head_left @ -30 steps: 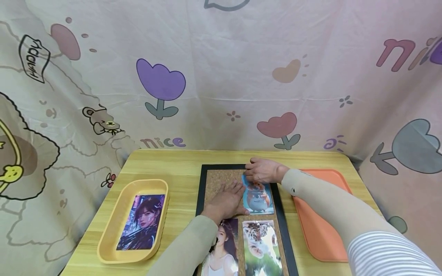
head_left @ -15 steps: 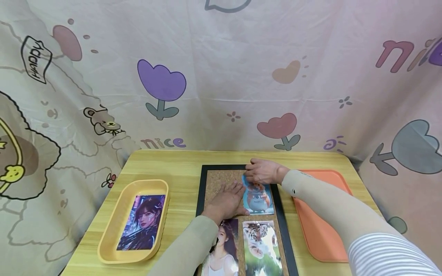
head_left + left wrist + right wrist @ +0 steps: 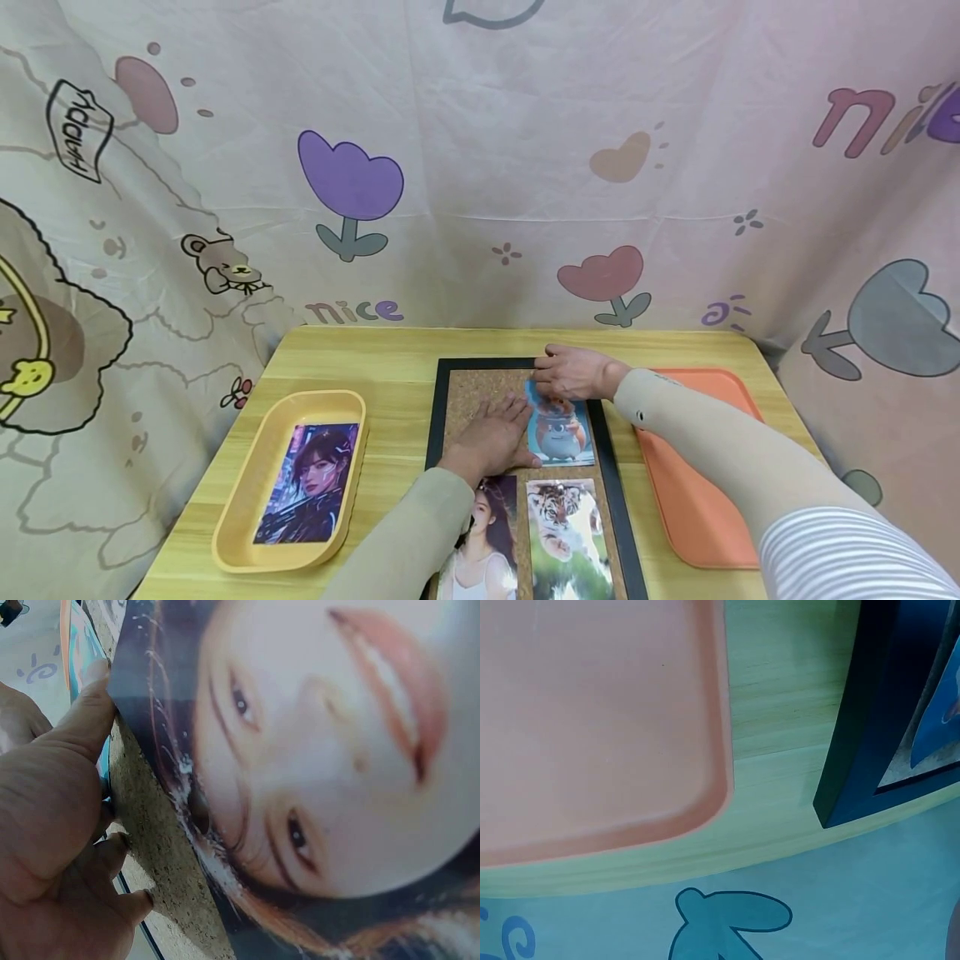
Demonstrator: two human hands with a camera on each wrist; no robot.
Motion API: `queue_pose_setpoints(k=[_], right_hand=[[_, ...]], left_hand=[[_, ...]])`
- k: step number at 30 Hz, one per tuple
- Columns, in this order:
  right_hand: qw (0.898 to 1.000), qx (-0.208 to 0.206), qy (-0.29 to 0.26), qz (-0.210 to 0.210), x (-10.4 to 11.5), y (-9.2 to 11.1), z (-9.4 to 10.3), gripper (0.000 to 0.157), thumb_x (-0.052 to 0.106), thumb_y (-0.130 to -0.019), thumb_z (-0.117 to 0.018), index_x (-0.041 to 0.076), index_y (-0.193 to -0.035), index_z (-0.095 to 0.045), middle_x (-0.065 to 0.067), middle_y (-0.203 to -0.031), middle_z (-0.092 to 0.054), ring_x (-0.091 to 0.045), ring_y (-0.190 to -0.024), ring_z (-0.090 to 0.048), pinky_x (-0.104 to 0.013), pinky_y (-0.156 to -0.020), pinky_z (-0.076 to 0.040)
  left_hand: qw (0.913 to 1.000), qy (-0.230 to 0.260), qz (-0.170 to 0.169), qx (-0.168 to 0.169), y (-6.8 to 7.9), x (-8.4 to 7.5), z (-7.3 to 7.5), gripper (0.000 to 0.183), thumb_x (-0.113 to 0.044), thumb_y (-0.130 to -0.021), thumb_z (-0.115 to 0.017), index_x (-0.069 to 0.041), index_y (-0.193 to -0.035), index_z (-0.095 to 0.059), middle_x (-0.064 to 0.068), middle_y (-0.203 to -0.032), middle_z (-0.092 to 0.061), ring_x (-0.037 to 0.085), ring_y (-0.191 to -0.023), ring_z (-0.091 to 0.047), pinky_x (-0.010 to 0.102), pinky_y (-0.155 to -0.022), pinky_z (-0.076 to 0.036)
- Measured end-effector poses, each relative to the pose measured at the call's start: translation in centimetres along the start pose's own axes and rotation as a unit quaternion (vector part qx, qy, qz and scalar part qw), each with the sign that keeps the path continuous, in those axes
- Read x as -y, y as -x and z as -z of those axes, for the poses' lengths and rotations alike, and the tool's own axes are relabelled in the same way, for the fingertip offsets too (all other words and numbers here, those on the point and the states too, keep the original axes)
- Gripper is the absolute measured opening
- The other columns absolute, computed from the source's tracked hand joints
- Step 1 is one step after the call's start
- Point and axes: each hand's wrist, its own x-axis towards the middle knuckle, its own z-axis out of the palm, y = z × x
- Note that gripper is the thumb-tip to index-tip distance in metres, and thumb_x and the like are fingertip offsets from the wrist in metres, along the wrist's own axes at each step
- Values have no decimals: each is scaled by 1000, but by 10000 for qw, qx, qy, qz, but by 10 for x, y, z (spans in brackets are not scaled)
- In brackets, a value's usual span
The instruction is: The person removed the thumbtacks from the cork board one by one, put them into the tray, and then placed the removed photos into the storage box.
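On a black-framed corkboard [image 3: 468, 387] lies a picture of a round blue-and-orange cartoon animal [image 3: 561, 440] at the upper right. My left hand [image 3: 489, 437] rests on the cork with spread fingers, its fingertips and thumb touching that picture's left edge. The right hand [image 3: 576, 373] is over the picture's top edge with bent fingers; whatever is under the fingertips is hidden. Below are a photo of a person in a white top [image 3: 486, 554] and a tiger picture [image 3: 570, 542]. In the left wrist view, a small clear round thing [image 3: 199, 814] sits on the person photo.
To the left stands a yellow tray [image 3: 228, 521] with one dark purple-blue picture [image 3: 309, 483] in it. An orange tray [image 3: 697, 517] lies to the right, partly under the right forearm. A patterned cloth [image 3: 480, 167] hangs behind the wooden table [image 3: 397, 417].
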Motion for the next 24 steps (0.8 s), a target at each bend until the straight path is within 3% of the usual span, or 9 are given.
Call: queue_pose_setpoints(k=[8, 24], right_hand=[[9998, -186, 81, -62, 2, 3, -1, 13, 31, -105, -63, 24, -113, -70, 9, -118, -71, -18, -99, -50, -36, -84, -45], [9949, -753, 204, -638, 6, 18, 3, 20, 35, -104, -66, 17, -112, -70, 2, -110, -69, -20, -100, -57, -36, -87, -49]], left_hand=[[10000, 4, 24, -1, 1, 0, 0, 92, -72, -98, -53, -20, -169, -27, -1, -177, -19, 21, -165, -13, 54, -133, -15], [10000, 75, 7, 25, 2, 1, 2, 92, -72, -98, -53, -20, -169, -27, -1, -177, -20, 22, -165, -13, 54, -133, -15]])
